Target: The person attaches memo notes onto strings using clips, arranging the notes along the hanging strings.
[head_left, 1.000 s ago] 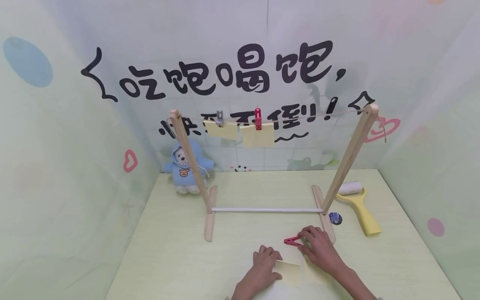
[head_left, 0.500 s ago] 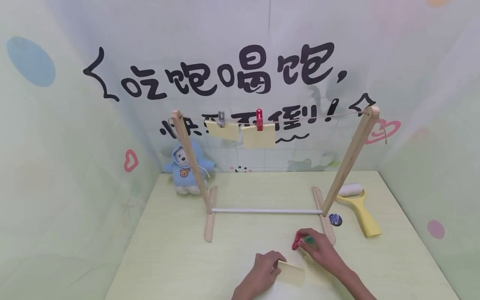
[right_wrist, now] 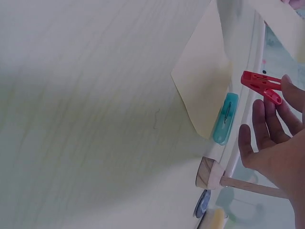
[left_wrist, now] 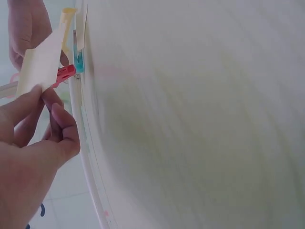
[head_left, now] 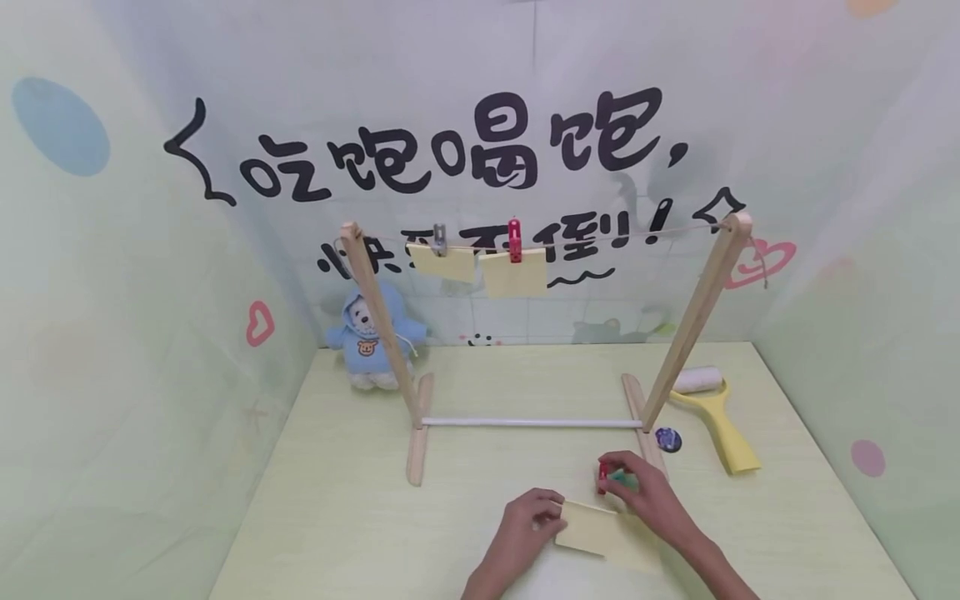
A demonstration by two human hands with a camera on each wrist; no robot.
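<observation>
My left hand (head_left: 517, 533) pinches a pale yellow paper note (head_left: 585, 527) by its left corner, thumb against fingertips, raised off the tabletop. To its right, my right hand (head_left: 651, 493) pinches a red clothespin (right_wrist: 259, 85) by its handle ends. The clothespin points toward the note, with a small gap between them in the head view. Another pale note (right_wrist: 202, 71) lies on the table under my right forearm, and a teal clothespin (right_wrist: 225, 119) lies beside it, partly covered by the right hand in the head view.
A wooden rack (head_left: 693, 325) carries a string with two notes (head_left: 513, 275) hung by a grey clip (head_left: 440, 240) and a red clip (head_left: 514, 242). A white rod (head_left: 532, 422) joins its feet. Nearby are a plush toy (head_left: 371, 342), a yellow-handled roller (head_left: 723, 429) and a round blue disc (head_left: 668, 440).
My left hand has lifted the note and brought it up and rightward. The right hand has turned the red clothespin from lying sideways to facing the note, shifting slightly right.
</observation>
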